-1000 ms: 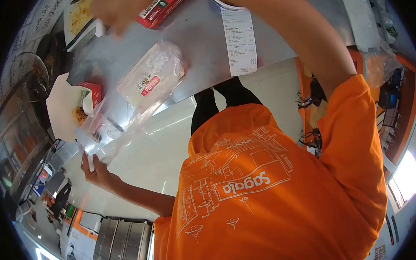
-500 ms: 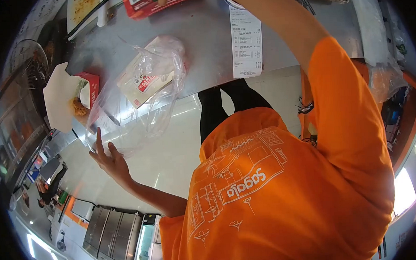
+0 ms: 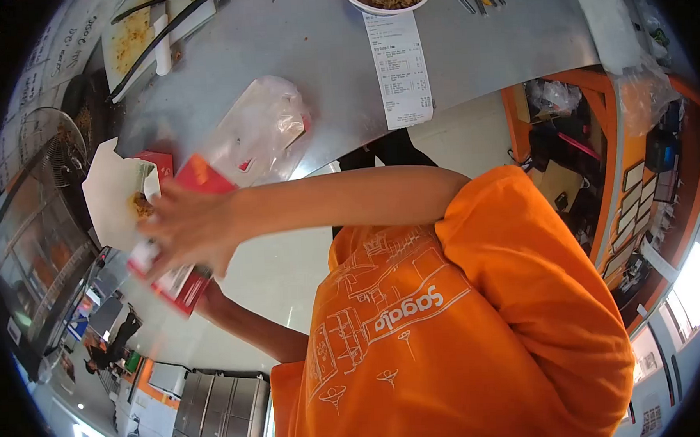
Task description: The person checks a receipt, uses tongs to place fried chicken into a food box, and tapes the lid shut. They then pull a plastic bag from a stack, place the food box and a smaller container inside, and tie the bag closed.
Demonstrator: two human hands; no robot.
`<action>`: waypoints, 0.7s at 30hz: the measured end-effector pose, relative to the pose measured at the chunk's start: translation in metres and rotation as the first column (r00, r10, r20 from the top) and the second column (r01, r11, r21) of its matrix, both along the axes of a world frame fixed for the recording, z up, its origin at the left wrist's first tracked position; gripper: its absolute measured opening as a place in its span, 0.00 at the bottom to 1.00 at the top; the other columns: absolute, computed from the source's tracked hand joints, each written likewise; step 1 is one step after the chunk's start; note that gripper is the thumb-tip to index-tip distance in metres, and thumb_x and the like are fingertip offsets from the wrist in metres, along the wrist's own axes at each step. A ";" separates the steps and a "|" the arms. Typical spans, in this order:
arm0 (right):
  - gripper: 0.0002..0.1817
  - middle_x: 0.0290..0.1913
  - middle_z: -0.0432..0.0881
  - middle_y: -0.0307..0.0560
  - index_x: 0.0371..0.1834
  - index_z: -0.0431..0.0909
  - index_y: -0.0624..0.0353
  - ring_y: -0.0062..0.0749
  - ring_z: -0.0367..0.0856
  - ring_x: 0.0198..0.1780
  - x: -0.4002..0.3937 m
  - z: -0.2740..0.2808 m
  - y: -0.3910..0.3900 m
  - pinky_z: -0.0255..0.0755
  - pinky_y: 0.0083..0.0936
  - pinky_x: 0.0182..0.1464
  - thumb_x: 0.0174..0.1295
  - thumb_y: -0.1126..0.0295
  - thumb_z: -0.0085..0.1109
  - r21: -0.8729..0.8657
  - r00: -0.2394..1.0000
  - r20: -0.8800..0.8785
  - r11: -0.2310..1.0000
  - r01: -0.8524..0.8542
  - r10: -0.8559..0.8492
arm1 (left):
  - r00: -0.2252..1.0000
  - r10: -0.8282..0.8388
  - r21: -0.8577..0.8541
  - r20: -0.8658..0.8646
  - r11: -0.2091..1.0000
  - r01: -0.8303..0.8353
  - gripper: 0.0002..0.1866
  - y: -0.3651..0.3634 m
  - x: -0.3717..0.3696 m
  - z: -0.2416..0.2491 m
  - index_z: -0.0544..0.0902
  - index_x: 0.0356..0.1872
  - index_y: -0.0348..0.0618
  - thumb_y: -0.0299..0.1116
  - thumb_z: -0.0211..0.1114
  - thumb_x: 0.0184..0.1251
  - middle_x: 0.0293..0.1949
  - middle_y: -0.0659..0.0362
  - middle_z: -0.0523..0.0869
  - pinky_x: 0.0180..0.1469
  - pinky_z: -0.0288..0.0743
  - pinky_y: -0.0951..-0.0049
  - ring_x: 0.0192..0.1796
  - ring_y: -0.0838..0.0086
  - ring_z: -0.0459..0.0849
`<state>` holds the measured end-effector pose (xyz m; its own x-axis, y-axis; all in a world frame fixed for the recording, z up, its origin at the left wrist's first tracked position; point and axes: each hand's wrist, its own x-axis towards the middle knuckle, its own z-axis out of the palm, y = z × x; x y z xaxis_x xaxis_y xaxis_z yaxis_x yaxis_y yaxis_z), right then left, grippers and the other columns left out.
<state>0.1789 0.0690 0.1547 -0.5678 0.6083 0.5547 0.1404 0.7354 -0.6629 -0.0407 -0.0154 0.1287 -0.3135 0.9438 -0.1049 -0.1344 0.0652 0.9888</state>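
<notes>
A red and white takeaway food box (image 3: 183,287), blurred by motion, is between my two hands at the table's left front corner. My right hand (image 3: 198,225) reaches across from the right and lies over the box, gripping it with fingers spread wide. My left hand (image 3: 207,300) holds the box from below; its fingers are mostly hidden behind it. Just beyond, an open food box (image 3: 114,190) with a raised white lid contains fried food. A clear plastic bag (image 3: 279,104) with a cream-coloured box inside lies to the right of my right hand.
A long receipt (image 3: 402,75) hangs over the metal table's edge (image 3: 470,96), below a white bowl (image 3: 387,6) of brown shredded food. A stained board (image 3: 135,40) with tongs (image 3: 159,47) and a knife (image 3: 162,51) lies top left. Orange shelving (image 3: 594,91) stands right.
My right hand has brought the red food box from the table's far side to the lower left. My left hand has let go of the bag, which has slumped, and now holds the box too.
</notes>
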 end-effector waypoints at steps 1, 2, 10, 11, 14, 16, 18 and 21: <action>0.42 0.50 0.66 0.46 0.53 0.72 0.25 0.54 0.64 0.52 0.001 -0.028 -0.005 0.55 0.54 0.49 0.24 0.56 0.75 -0.048 1.000 0.028 0.999 -0.009 0.010 | 0.992 0.011 -0.092 0.123 0.996 0.000 0.26 0.001 -0.011 0.009 0.65 0.59 0.43 0.22 0.57 0.58 0.57 0.50 0.72 0.55 0.71 0.61 0.56 0.65 0.73; 0.42 0.49 0.66 0.45 0.53 0.72 0.25 0.53 0.64 0.51 0.004 -0.045 -0.010 0.55 0.54 0.50 0.24 0.57 0.75 -0.095 0.998 0.055 0.995 -0.017 0.022 | 0.996 0.054 -0.095 0.065 0.994 -0.048 0.26 0.001 -0.021 0.005 0.65 0.59 0.44 0.21 0.57 0.58 0.57 0.50 0.71 0.56 0.71 0.61 0.56 0.64 0.73; 0.31 0.54 0.66 0.47 0.51 0.75 0.31 0.59 0.63 0.56 0.038 -0.029 -0.002 0.52 0.58 0.53 0.37 0.63 0.70 -0.057 0.855 0.500 0.980 0.193 -0.139 | 0.999 -0.015 0.158 -0.039 0.987 0.021 0.29 0.010 0.004 0.014 0.69 0.53 0.51 0.11 0.57 0.47 0.51 0.55 0.75 0.42 0.73 0.67 0.46 0.68 0.76; 0.30 0.54 0.66 0.47 0.51 0.75 0.32 0.59 0.62 0.57 0.039 -0.031 0.000 0.52 0.58 0.53 0.39 0.64 0.68 -0.034 0.842 0.503 0.969 0.244 -0.194 | 0.845 -0.134 0.086 -0.518 0.975 0.207 0.30 0.008 0.005 0.015 0.70 0.51 0.51 0.11 0.56 0.45 0.50 0.55 0.75 0.42 0.73 0.66 0.45 0.67 0.77; 0.19 0.54 0.67 0.46 0.45 0.80 0.38 0.58 0.63 0.57 0.042 -0.036 0.006 0.51 0.59 0.54 0.45 0.66 0.63 -0.044 0.865 0.408 0.941 0.337 -0.291 | -0.154 -0.293 -0.328 -0.944 0.888 0.321 0.30 0.000 0.010 0.008 0.75 0.47 0.52 0.13 0.52 0.38 0.47 0.52 0.73 0.43 0.73 0.63 0.45 0.57 0.77; 0.16 0.53 0.68 0.45 0.41 0.82 0.41 0.58 0.62 0.57 0.040 -0.029 0.000 0.50 0.60 0.54 0.46 0.65 0.62 0.013 0.839 0.475 0.955 0.296 -0.267 | -0.201 -0.586 -0.555 -0.785 0.809 -0.192 0.31 -0.012 0.060 0.004 0.71 0.53 0.55 0.17 0.52 0.43 0.58 0.46 0.65 0.47 0.72 0.57 0.52 0.49 0.74; 0.11 0.52 0.70 0.43 0.35 0.83 0.45 0.59 0.62 0.58 0.033 -0.026 -0.006 0.50 0.60 0.55 0.47 0.64 0.59 0.051 0.811 0.517 0.956 0.289 -0.273 | -0.217 -0.661 -0.641 -0.719 0.750 -0.161 0.34 -0.030 0.053 -0.019 0.68 0.58 0.57 0.19 0.55 0.44 0.62 0.43 0.61 0.49 0.71 0.55 0.56 0.48 0.70; 0.09 0.52 0.71 0.41 0.33 0.84 0.45 0.59 0.61 0.59 0.027 -0.031 -0.016 0.49 0.58 0.57 0.47 0.64 0.59 0.146 0.785 0.517 0.938 0.313 -0.342 | -0.242 -0.727 -0.762 -0.642 0.638 0.107 0.36 -0.042 0.055 -0.012 0.68 0.60 0.57 0.17 0.56 0.44 0.63 0.45 0.61 0.49 0.71 0.58 0.56 0.50 0.70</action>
<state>0.2054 0.0528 0.1238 -0.5520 0.7913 0.2631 0.6950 0.6109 -0.3791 0.0147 -0.0576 0.1168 0.0757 0.8568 -0.5101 0.9930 -0.1113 -0.0396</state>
